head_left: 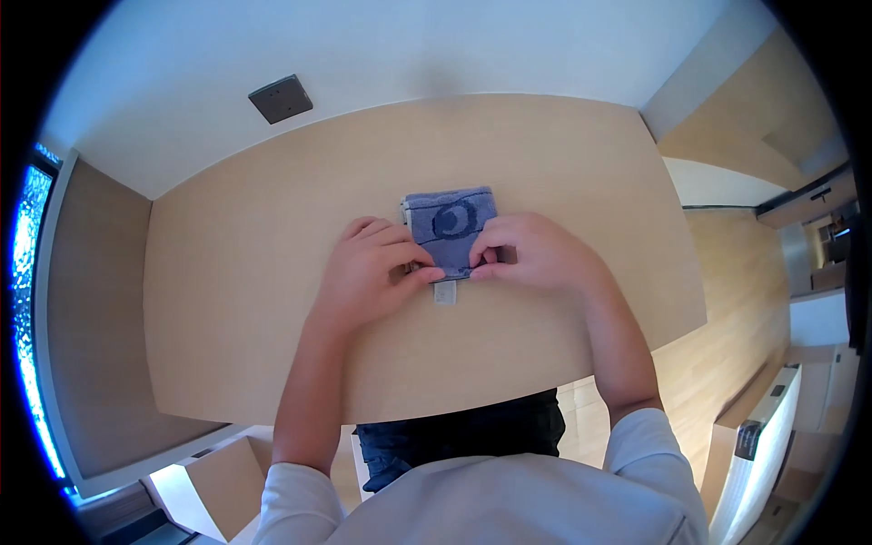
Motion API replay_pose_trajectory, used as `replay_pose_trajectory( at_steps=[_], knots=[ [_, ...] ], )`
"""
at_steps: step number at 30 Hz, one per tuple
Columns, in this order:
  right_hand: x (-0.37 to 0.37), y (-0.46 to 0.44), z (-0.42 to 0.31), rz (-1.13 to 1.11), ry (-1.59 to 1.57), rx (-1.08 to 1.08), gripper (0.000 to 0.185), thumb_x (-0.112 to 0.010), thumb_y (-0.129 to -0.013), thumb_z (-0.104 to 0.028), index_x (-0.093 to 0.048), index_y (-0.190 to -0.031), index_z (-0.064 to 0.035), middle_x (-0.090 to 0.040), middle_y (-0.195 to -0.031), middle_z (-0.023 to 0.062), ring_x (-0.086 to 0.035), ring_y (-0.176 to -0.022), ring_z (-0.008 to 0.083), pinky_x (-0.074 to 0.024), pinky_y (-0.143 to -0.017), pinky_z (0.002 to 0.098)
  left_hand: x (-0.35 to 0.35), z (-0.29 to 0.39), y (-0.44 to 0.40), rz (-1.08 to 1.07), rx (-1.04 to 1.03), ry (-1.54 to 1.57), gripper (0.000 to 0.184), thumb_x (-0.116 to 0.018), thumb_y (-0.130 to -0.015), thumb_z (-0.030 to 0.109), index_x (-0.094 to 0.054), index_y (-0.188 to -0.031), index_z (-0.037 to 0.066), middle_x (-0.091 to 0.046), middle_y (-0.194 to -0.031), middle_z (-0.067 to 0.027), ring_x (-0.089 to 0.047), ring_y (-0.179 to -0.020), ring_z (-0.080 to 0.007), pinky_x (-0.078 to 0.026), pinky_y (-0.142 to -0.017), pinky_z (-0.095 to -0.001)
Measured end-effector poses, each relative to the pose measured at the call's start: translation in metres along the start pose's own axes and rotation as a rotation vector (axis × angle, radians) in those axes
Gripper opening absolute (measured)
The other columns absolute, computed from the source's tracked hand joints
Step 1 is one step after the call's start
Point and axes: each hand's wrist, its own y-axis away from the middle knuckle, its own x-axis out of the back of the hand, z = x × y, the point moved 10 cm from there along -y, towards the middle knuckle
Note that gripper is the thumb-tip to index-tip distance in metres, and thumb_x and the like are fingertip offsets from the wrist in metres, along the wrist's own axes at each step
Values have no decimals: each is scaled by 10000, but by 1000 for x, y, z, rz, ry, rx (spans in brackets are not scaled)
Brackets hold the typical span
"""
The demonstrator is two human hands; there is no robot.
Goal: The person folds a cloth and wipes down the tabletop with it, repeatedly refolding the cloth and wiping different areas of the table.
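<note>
A small folded blue-purple towel (450, 222) with a dark round pattern lies on the wooden table (245, 263). Its near edge is pinched at both corners. My left hand (371, 265) holds the near left corner between thumb and fingers. At the near right corner, my right hand (536, 252) has its thumb and fingers closed on the cloth. A pale tag (445, 292) sticks out from the near edge, between the two hands.
A dark socket plate (281, 99) is on the white wall behind the table. A panel (100, 300) and a bright window stand at the left. Past the table's right edge are wooden floor (740, 272) and a white-sided object (767, 454).
</note>
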Motion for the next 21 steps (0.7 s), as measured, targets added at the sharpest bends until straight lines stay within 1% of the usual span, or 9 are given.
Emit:
replay_pose_trajectory(
  at_steps=[1,4,6,7,10,13,16,19,21],
  knots=[
    [-3,-1,2,-20,-26,-34,158,-827,-940,-242,-798,-955,-88,-721,-910,71,-687,-838,243,-542,-765,405,-1,-4,1,4,21,-6,150,-878,-860,243,-824,-926,120,-761,-961,-26,-702,-973,-277,-507,-985,-431],
    [11,-3,9,100,-30,-75,176,-798,-975,-241,-809,-1064,-89,-762,-1050,81,-709,-961,271,-558,-877,424,-2,-8,1,46,52,-34,179,-831,-912,247,-825,-1050,134,-770,-1105,-32,-700,-1084,-274,-494,-1044,-441],
    [24,-7,-9,301,157,136,279,-764,-1010,-260,-781,-1228,-87,-749,-1246,100,-681,-1153,297,-534,-1019,431,1,0,-1,106,35,-59,241,-793,-946,240,-819,-1165,144,-765,-1239,-37,-691,-1197,-267,-483,-1100,-448],
    [24,-5,-17,400,248,241,337,-747,-1028,-269,-767,-1311,-85,-743,-1344,110,-666,-1249,310,-522,-1090,434,-6,-1,0,50,32,-93,296,-777,-960,252,-798,-1239,153,-740,-1315,-38,-665,-1264,-260,-459,-1145,-454],
    [-15,-12,3,263,334,183,545,-689,-1069,-332,-619,-1541,-71,-613,-1589,119,-504,-1501,327,-405,-1264,451,-22,-9,3,-80,47,-180,443,-724,-1006,300,-726,-1433,181,-668,-1506,-44,-584,-1438,-242,-377,-1267,-474],
    [-21,-11,5,218,421,108,638,-652,-1084,-392,-539,-1610,-49,-539,-1665,113,-416,-1583,313,-349,-1313,462,-24,-14,6,-128,117,-227,562,-674,-1041,393,-625,-1565,194,-589,-1620,-50,-491,-1549,-233,-286,-1338,-493],
    [-22,-10,6,245,536,126,678,-661,-1074,-433,-530,-1612,-41,-512,-1686,116,-386,-1606,318,-347,-1315,466,-26,-23,9,-124,168,-248,742,-668,-1031,515,-499,-1662,164,-499,-1707,-67,-401,-1618,-236,-226,-1363,-511],
    [-1,-5,12,294,485,-18,705,-692,-1052,-463,-546,-1605,-52,-506,-1680,137,-404,-1579,348,-375,-1292,465,-20,-34,13,-64,231,-272,920,-692,-992,601,-397,-1706,101,-446,-1740,-113,-347,-1649,-259,-181,-1372,-526],
    [19,0,30,439,396,-149,686,-704,-1041,-477,-583,-1561,-46,-592,-1575,156,-484,-1493,366,-426,-1236,475,-19,-45,15,-41,286,-312,1013,-720,-966,626,-344,-1720,63,-423,-1748,-152,-325,-1659,-280,-155,-1376,-527]
  ],
)
